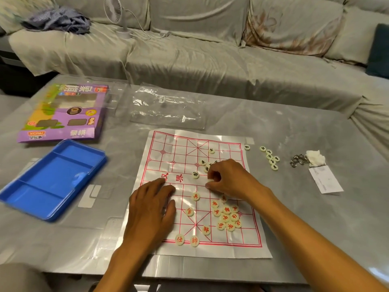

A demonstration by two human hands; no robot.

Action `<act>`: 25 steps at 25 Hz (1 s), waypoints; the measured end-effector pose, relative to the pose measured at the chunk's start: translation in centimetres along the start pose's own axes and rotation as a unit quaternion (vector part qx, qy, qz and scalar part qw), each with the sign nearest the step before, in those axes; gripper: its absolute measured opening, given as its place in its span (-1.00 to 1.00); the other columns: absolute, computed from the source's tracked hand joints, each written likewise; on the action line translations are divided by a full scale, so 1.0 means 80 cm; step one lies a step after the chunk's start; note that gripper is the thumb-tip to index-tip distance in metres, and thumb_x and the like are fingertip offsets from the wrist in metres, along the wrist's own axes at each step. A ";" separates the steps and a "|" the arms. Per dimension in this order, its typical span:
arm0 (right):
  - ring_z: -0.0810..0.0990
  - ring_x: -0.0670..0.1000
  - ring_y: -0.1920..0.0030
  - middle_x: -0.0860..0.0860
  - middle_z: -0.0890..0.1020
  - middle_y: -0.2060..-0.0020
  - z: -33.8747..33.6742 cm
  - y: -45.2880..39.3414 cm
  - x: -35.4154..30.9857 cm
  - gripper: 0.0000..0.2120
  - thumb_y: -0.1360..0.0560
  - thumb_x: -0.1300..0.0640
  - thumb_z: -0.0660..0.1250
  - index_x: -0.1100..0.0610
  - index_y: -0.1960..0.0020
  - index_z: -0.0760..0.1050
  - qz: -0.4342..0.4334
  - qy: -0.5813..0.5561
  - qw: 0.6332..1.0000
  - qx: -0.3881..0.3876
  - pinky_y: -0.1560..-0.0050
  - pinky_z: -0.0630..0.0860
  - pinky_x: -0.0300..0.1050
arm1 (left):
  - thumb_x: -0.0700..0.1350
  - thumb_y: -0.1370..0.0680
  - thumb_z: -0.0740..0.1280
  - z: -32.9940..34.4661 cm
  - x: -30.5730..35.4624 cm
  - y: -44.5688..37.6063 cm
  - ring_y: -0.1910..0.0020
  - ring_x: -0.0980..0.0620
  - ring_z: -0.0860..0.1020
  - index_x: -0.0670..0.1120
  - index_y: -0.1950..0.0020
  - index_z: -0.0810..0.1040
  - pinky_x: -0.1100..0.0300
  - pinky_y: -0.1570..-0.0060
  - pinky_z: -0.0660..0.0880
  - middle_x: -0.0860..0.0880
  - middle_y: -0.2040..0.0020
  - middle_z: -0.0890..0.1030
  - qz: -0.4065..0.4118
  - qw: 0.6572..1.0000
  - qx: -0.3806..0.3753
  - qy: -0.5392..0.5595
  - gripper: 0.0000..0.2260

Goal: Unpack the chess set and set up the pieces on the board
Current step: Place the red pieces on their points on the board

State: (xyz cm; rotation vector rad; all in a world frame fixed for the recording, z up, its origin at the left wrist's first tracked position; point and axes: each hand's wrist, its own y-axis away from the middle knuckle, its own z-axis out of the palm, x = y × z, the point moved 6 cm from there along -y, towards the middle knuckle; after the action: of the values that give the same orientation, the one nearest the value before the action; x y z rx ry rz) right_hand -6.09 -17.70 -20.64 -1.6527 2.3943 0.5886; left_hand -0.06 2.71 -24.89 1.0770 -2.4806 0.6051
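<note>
A white sheet board (pixel 168 148) with a red grid lies on the grey table. Round cream pieces with red characters (pixel 227 216) cluster on its near right part; two more sit at the near edge (pixel 187 240). Black-marked pieces (pixel 211 151) lie on the far half, and several others (pixel 271 158) lie off the board to the right. My left hand (pixel 152 205) rests flat on the board's left side, fingers straight. My right hand (pixel 226 179) hovers over the board's middle with curled fingers, pinching a cream piece (pixel 210 182) at its fingertips.
An empty blue plastic tray (pixel 52 178) lies at the left, the purple game box (pixel 63 112) behind it. A clear plastic bag (pixel 168 108) lies beyond the board. Keys (pixel 297 160), a tissue (pixel 314 157) and a paper slip (pixel 325 182) lie at the right. A covered sofa stands behind.
</note>
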 end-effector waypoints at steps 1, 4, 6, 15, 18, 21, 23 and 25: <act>0.58 -0.03 0.14 -0.02 0.64 0.13 -0.001 0.001 0.002 -0.83 -0.46 0.03 0.41 0.10 0.00 0.61 0.002 -0.014 1.000 0.008 0.08 0.58 -0.16 | 0.20 -0.51 0.08 0.001 0.000 0.002 -0.24 -0.08 0.51 0.07 -0.17 0.55 0.02 -0.24 0.19 0.02 -0.28 0.53 0.000 1.000 -0.001 0.000 -0.60; 0.61 -0.06 0.12 -0.03 0.67 0.05 -0.008 -0.003 0.013 -0.83 -0.52 0.11 0.34 0.11 -0.06 0.65 0.011 -0.081 0.996 0.033 0.05 0.58 -0.21 | 0.19 -0.51 0.09 0.001 0.001 0.002 -0.23 -0.08 0.52 0.07 -0.16 0.56 0.01 -0.23 0.21 0.03 -0.27 0.55 -0.001 1.000 -0.003 -0.002 -0.61; 0.58 -0.13 0.11 -0.06 0.67 0.00 -0.013 -0.003 0.024 -0.82 -0.54 0.11 0.33 0.10 -0.08 0.65 0.021 -0.100 0.993 0.052 0.08 0.51 -0.30 | 0.19 -0.50 0.09 0.000 0.001 0.002 -0.22 -0.09 0.53 0.07 -0.15 0.56 0.00 -0.23 0.21 0.02 -0.26 0.56 -0.003 1.000 -0.002 -0.004 -0.62; 0.55 -0.16 0.18 -0.12 0.63 0.12 -0.007 -0.003 0.046 -0.89 -0.50 0.04 0.39 0.03 0.00 0.61 0.036 -0.135 0.985 0.101 0.16 0.47 -0.38 | 0.19 -0.51 0.09 0.002 -0.002 -0.001 -0.25 -0.08 0.51 0.08 -0.16 0.56 0.00 -0.25 0.20 0.03 -0.27 0.54 -0.006 1.000 -0.002 0.004 -0.61; 0.55 -0.11 0.23 -0.12 0.60 0.24 0.000 -0.002 0.040 -0.85 -0.45 -0.04 0.43 0.01 0.13 0.55 0.018 -0.090 0.992 0.084 0.16 0.54 -0.23 | 0.20 -0.50 0.09 0.000 -0.002 -0.001 -0.24 -0.09 0.51 0.08 -0.16 0.56 0.00 -0.24 0.20 0.03 -0.27 0.55 -0.007 1.000 -0.001 0.005 -0.61; 0.50 -0.11 0.29 -0.12 0.55 0.32 0.001 -0.005 0.025 -0.74 -0.44 -0.17 0.39 0.01 0.18 0.49 0.025 -0.036 0.991 0.129 0.23 0.49 -0.22 | 0.22 -0.50 0.08 -0.001 -0.003 0.000 -0.25 -0.09 0.50 0.07 -0.16 0.56 -0.01 -0.25 0.19 0.02 -0.28 0.54 -0.013 1.000 -0.007 0.007 -0.58; 0.49 -0.10 0.30 -0.10 0.55 0.33 0.009 -0.009 0.001 -0.70 -0.42 -0.22 0.38 0.02 0.20 0.47 0.000 -0.019 0.992 0.124 0.23 0.44 -0.23 | 0.25 -0.49 0.05 0.000 -0.002 0.001 -0.27 -0.09 0.49 0.07 -0.19 0.55 -0.01 -0.28 0.17 0.03 -0.30 0.52 -0.018 1.000 -0.013 0.004 -0.54; 0.50 -0.08 0.28 -0.07 0.57 0.31 0.015 -0.017 -0.019 -0.70 -0.45 -0.20 0.35 0.04 0.20 0.47 -0.012 -0.001 0.992 0.122 0.15 0.46 -0.18 | 0.27 -0.48 0.03 0.001 -0.007 0.000 -0.30 -0.07 0.46 0.08 -0.21 0.54 -0.01 -0.30 0.16 0.04 -0.33 0.49 -0.023 1.000 -0.021 -0.003 -0.51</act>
State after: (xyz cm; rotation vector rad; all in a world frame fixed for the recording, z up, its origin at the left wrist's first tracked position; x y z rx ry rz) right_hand -4.39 -16.32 -21.45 -1.5721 2.3318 0.2798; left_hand 0.23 2.98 -25.25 1.1184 -2.4556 0.5347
